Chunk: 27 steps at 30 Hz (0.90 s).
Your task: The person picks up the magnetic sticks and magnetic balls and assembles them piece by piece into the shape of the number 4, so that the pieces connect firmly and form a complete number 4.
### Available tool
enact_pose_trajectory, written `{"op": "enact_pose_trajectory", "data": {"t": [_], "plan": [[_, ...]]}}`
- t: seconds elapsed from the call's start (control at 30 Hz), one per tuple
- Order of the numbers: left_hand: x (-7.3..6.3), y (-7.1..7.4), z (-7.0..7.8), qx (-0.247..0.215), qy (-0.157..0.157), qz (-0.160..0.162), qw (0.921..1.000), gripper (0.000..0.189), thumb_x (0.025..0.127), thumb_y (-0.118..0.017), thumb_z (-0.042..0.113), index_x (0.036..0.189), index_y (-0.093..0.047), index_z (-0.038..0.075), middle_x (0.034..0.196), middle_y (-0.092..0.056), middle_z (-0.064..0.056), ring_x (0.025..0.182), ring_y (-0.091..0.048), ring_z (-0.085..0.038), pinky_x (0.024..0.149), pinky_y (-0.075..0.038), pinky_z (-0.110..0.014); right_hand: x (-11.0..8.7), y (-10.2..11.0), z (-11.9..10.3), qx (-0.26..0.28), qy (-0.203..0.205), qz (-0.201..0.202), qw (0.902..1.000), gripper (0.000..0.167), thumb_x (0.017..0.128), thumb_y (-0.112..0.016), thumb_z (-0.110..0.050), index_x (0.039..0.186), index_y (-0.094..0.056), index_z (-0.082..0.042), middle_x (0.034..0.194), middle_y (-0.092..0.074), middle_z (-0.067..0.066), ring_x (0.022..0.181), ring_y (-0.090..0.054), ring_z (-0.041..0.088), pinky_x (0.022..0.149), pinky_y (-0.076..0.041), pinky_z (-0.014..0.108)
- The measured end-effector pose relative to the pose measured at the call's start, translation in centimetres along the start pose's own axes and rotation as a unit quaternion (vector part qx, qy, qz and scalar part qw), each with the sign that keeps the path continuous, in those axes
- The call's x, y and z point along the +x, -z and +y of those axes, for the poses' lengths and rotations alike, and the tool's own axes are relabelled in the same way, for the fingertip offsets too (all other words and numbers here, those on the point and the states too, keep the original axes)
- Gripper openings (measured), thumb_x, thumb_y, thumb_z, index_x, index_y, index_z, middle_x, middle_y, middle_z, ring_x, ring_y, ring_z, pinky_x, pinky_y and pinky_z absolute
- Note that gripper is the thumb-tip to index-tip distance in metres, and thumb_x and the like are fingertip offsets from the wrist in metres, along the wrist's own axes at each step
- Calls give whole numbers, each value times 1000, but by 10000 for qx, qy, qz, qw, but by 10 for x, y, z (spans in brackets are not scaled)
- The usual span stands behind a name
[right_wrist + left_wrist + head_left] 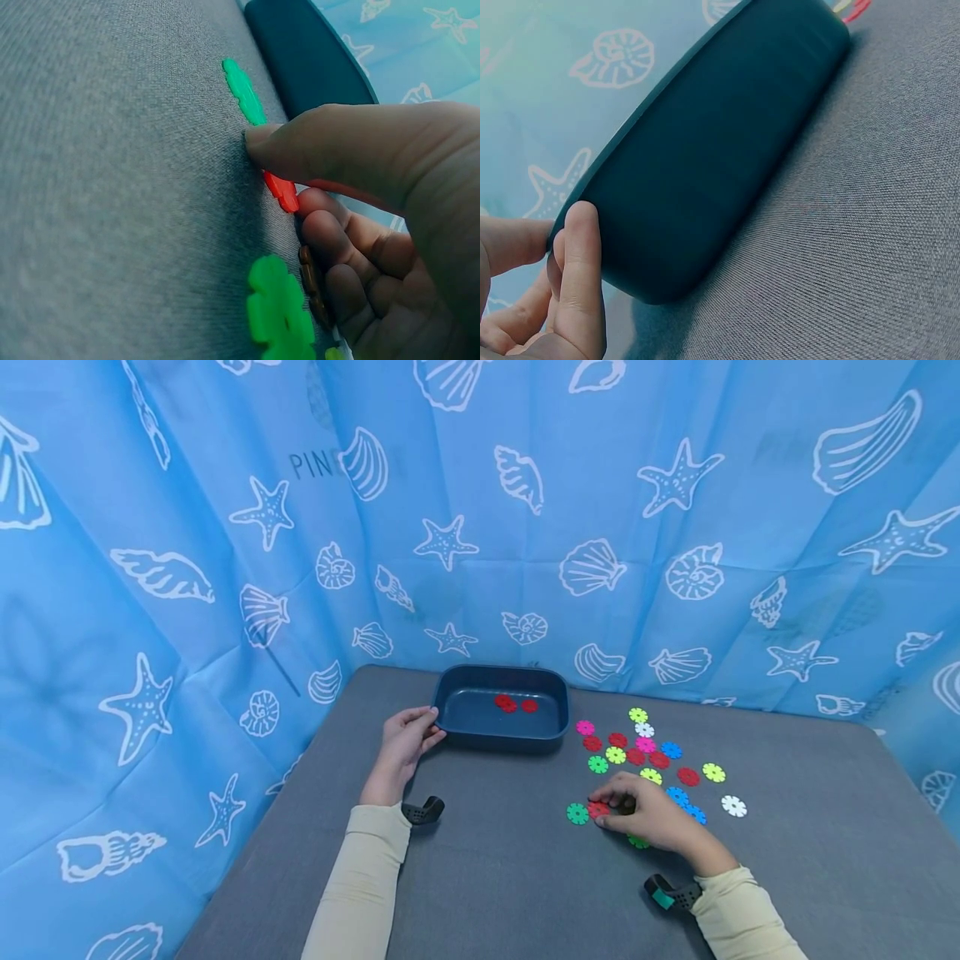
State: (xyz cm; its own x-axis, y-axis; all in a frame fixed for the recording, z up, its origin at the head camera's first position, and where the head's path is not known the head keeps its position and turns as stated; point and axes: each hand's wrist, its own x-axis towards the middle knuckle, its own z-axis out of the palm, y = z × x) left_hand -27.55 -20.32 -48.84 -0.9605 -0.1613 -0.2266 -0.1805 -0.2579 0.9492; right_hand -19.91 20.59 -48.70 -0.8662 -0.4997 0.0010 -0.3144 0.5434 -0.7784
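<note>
Far left, the blue shell-print curtain (191, 464) runs out of frame, its grey lettering (310, 464) readable as "PIN" before the rest fades into the cloth. Now the left sleeve (360, 877), cut off at the bottom edge, and the left hand (403, 747): it pinches the left end of the dark blue tray (498, 743), thumb at the rim, fingers against the outer wall. Inside sit red pieces (529, 706), two overlapping, so their outlines blur. Along to a flat green disc (577, 814), and right beside it the red disc (597, 809) on the grey table, thumb and forefinger of the right hand (645, 814) curled round its edges, tips apart by its width; how firm the squeeze is, nobody can tell, the thumb hiding part of it up close. Another green disc (638, 842) peeks from beneath that hand, mixed coloured discs (671, 750) scatter behind, and a white disc (734, 806) lies farthest right.
</note>
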Motion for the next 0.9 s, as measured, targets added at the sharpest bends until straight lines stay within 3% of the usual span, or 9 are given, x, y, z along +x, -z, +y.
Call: {"op": "enact_pose_trajectory", "data": {"t": [0.9], "plan": [[0, 2, 0, 80, 62, 13, 9999, 34, 103, -73, 23, 131, -66, 5, 122, -62, -19, 90, -67, -15, 88, -66, -25, 0, -1, 0, -131, -74, 109, 9998, 26, 90, -85, -17, 112, -73, -11, 102, -67, 4, 88, -60, 15, 73, -55, 22]]}}
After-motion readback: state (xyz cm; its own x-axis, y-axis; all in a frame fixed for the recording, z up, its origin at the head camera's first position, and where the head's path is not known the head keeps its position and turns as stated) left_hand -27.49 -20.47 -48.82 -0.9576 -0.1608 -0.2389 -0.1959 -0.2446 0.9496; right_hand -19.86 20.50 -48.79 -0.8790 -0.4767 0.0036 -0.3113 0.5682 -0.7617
